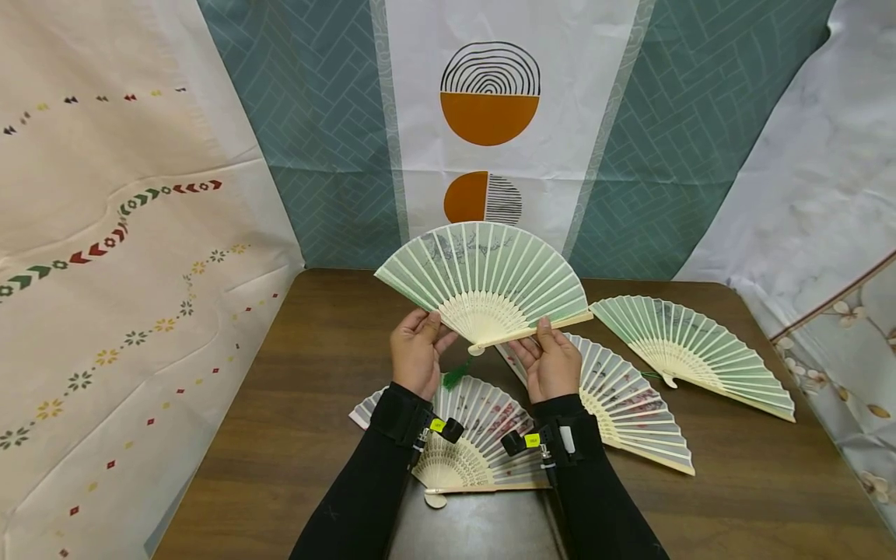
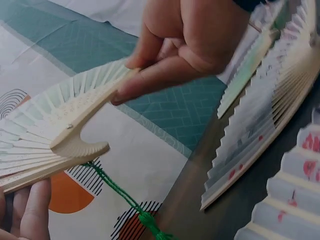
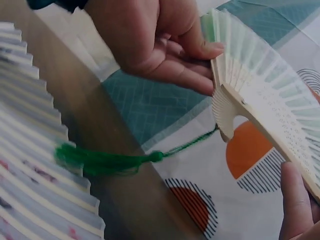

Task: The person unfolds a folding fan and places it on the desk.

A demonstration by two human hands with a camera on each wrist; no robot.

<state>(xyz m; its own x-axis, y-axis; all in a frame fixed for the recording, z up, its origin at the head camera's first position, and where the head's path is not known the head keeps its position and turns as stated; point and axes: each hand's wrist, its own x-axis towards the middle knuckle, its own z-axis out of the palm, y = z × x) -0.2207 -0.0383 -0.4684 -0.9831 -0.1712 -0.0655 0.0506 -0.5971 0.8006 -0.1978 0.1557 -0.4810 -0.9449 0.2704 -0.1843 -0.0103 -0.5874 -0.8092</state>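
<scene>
Held up over the table is a spread pale green folding fan (image 1: 483,268) with cream ribs and a faint dark print. My left hand (image 1: 416,354) pinches its left edge stick between thumb and fingers. The right hand (image 1: 553,365) grips the right edge stick, thumb on top. From the fan's pivot end hangs a green tassel (image 3: 107,159) on a cord. Below my wrists lies an open grey-white fan with red flowers (image 1: 483,443), partly hidden by the left forearm. Another flowered fan (image 1: 630,397) lies behind the right hand, which covers part of it.
On the right of the brown wooden table (image 1: 280,435) lies a second open green fan (image 1: 700,350). Behind the table hangs a teal and white cloth (image 1: 336,155) with orange half circles. Patterned cloths (image 1: 105,311) hang at both sides.
</scene>
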